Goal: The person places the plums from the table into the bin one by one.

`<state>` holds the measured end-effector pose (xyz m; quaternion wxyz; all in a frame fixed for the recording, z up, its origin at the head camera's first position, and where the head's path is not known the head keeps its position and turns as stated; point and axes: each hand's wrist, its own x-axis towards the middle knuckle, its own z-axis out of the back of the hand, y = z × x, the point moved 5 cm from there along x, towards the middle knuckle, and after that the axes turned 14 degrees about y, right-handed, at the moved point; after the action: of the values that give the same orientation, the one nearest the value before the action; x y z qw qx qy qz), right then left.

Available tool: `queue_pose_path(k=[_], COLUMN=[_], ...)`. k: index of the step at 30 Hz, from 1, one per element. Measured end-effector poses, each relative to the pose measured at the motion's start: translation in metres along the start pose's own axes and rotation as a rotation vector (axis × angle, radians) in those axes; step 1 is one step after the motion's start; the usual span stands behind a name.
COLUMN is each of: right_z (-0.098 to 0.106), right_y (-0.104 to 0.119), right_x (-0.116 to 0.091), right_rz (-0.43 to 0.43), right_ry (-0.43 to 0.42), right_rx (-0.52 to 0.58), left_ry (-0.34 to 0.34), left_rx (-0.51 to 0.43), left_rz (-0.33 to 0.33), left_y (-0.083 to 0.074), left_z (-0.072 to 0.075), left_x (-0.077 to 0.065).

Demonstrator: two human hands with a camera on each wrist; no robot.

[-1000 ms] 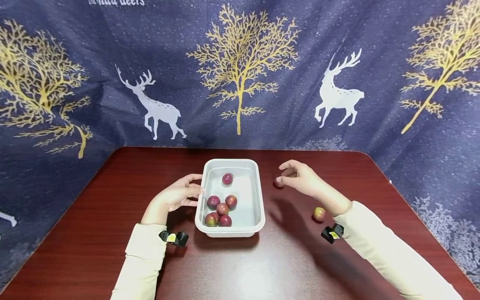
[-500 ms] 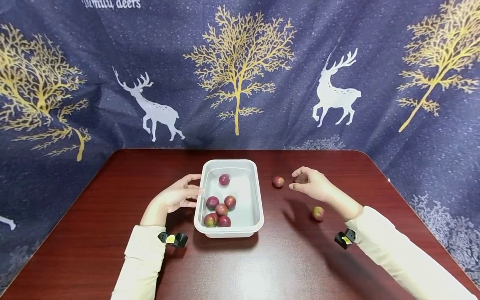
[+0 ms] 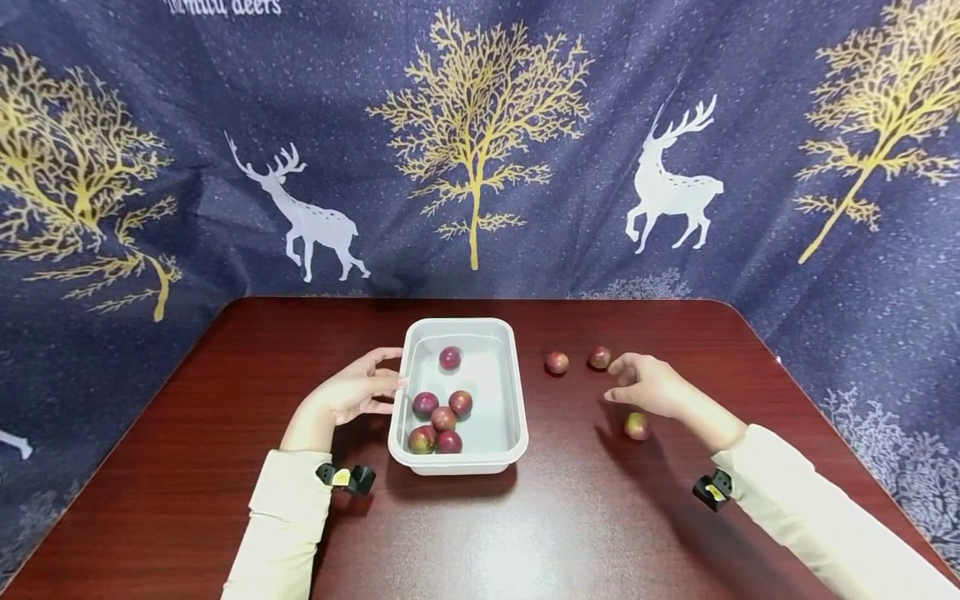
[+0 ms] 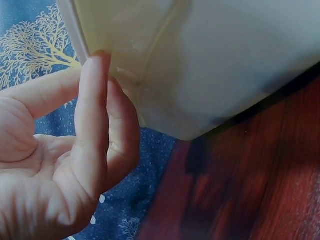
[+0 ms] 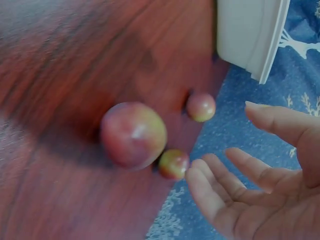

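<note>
My left hand (image 3: 358, 390) rests its fingertips at the left rim of a white plastic tub (image 3: 519, 392). In the left wrist view, fingers (image 4: 92, 105) touch the tub's outer wall just under the rim. My right hand (image 3: 651, 385) hovers over the table with thumb and fingers apart, holding nothing. Just left of its fingertips lies a dark red plum (image 3: 598, 357), with another red plum (image 3: 557, 362) farther left. Below the hand sits a yellow-and-red plum (image 3: 637, 426), which looks largest in the right wrist view, where the right fingers (image 5: 205, 195) are spread.
Inside the tub, several plums (image 3: 443, 418) cluster near the front, and a single plum (image 3: 450, 358) lies toward the back. The dark red wooden table (image 3: 585, 533) ends at a blue cloth backdrop (image 3: 555, 250) printed with deer and trees.
My right hand has moved right from beside the nearest plum, past the second one, uncovering both on the table. The left hand and the tub have stayed in place.
</note>
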<state>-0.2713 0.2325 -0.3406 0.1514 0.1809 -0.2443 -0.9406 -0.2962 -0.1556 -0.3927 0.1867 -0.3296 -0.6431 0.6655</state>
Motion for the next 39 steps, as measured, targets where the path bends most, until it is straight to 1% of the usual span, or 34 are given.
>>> queue_pose_path(k=[7,15,22,30,39], right_z=[-0.004,-0.011,-0.018,-0.023,-0.029], right_y=[-0.015,-0.026,-0.030,-0.035,-0.035], right_x=[-0.009,-0.014,-0.014,-0.014,-0.015], right_rz=[-0.014,-0.042,-0.068,-0.050,-0.021], right_ry=[0.021,0.047,0.093,0.114,0.110], right_rx=[-0.026,0.011,0.051,0.094,0.117], left_ry=[-0.004,-0.003,-0.007,-0.007,-0.009], left_rx=[-0.004,-0.008,-0.006,0.001,-0.009], left_rz=[0.003,-0.003,-0.002,-0.005,-0.014], left_y=[0.000,0.000,0.000,0.001,0.000], left_z=[-0.001,-0.002,-0.002,-0.003,-0.006], left_x=[0.000,0.000,0.001,0.004,0.004])
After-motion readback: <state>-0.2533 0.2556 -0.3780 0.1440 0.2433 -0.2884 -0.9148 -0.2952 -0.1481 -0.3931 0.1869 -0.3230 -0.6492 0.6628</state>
